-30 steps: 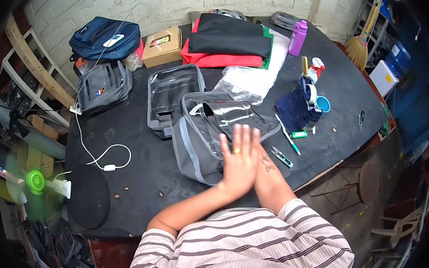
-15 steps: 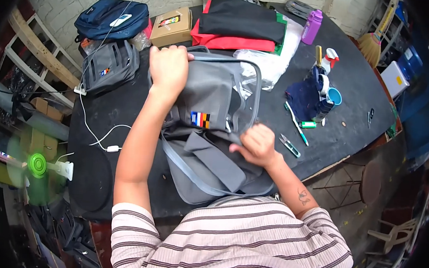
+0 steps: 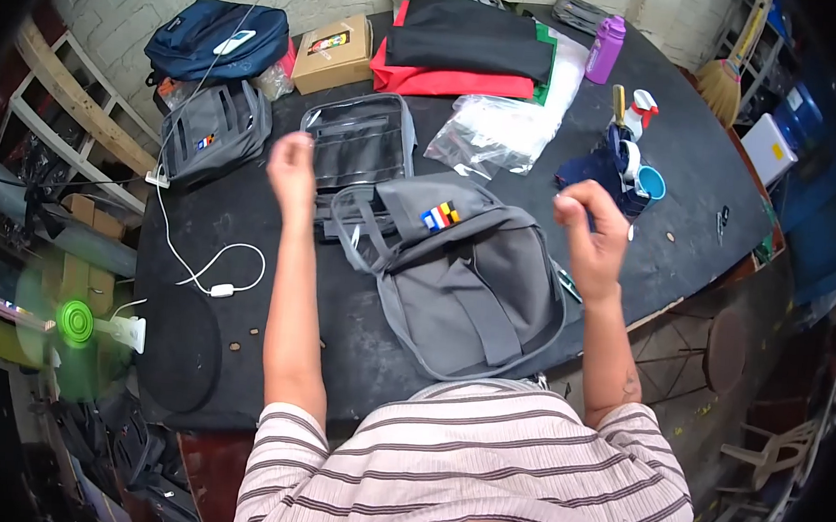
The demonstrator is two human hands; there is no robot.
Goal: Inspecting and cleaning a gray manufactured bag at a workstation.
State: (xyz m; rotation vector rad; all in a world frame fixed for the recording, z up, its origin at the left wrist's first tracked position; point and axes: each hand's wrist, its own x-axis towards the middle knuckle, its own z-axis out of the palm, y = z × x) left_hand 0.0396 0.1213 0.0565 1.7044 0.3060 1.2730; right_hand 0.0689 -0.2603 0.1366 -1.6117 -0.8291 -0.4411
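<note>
A grey backpack lies unzipped on the black table in front of me, its main compartment folded open toward me and a small multicoloured patch on its upper flap. Beyond it, to the left, lies a grey panel with a clear window; whether it joins the backpack I cannot tell. My left hand hovers by the panel's left edge, fingers curled in, holding nothing I can see. Raised above the table right of the backpack, my right hand is closed with its fingers bent and nothing visible in it. Neither hand grips the backpack.
Another grey bag, a navy backpack and a cardboard box stand at the back left. Folded black and red fabric and clear plastic lie behind. A purple bottle and blue cup stand right.
Both hands have let go of the grey backpack. It has turned and dropped flat toward the right, uncovering the clear-windowed panel. My right hand rose up and right; my left came lower and slightly left.
</note>
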